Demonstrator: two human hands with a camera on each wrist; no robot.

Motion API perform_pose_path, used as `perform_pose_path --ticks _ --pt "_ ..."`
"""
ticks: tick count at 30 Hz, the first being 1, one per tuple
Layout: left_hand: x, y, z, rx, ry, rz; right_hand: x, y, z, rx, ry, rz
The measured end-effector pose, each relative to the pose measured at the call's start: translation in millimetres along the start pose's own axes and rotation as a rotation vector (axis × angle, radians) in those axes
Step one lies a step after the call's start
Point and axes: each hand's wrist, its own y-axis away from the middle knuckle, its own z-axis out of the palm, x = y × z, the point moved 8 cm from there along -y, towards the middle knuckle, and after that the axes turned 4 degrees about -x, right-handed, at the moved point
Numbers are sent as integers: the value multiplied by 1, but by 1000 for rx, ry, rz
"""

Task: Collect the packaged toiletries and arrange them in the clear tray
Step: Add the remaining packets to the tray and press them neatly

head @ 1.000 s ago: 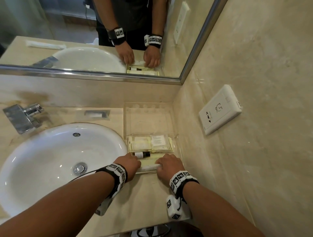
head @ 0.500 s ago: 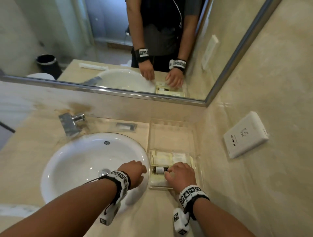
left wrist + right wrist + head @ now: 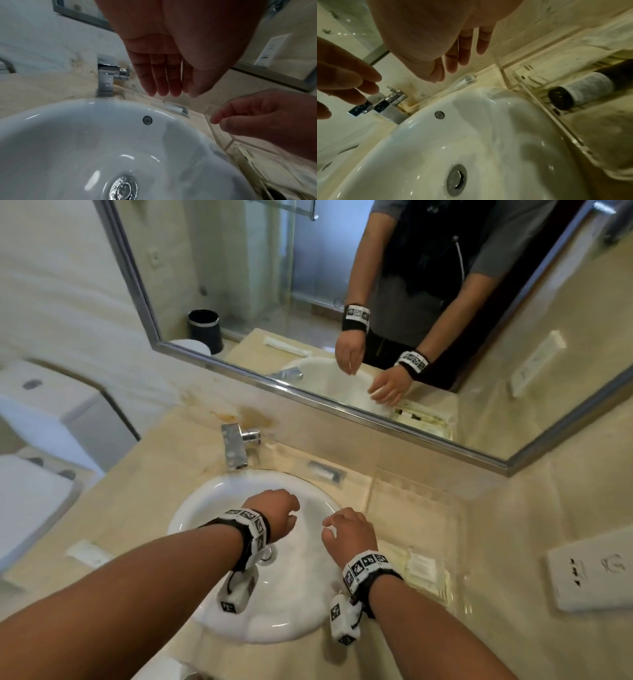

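Head view first: both hands hang over the white sink (image 3: 219, 549), left hand (image 3: 274, 517) near the middle of the bowl, right hand (image 3: 349, 530) over its right rim, fingers loose, nothing in either, the two close together but not touching; the tray (image 3: 455, 529) sits right of the sink against the side wall, its near end holding pale packets (image 3: 423, 568) laid flat, its far end looking bare, and I'd judge it was parked there to keep the packets out of the splash; another small white packet (image 3: 87, 553) lies on the counter left of the sink, so my read is there is more to collect; the wall socket (image 3: 592, 573) carries small symbols, none readable, and the wristbands show only black-and-white marker squares. Left wrist view: the left hand's fingers (image 3: 161, 81) point straight down, relaxed and empty, above the bowl with the tap (image 3: 106, 77) beyond them, and the right hand (image 3: 267, 117) hovers over the tray's left wall, loosely curled on nothing. Right wrist view: fingers (image 3: 464, 50) slack and spread, empty, and down in the tray a dark bottle (image 3: 580, 92) lies on its side among the packets, its white label too blurred to read, no brand legible anywhere
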Motion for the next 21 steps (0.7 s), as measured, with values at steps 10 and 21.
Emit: perform_pose_path --ticks 10,21 --pt "-43 -30 -27 10 74 6 -28 -64 -8 -61 22 104" --pt "-54 -90 -39 -10 66 48 -23 -144 4 -108 31 132"
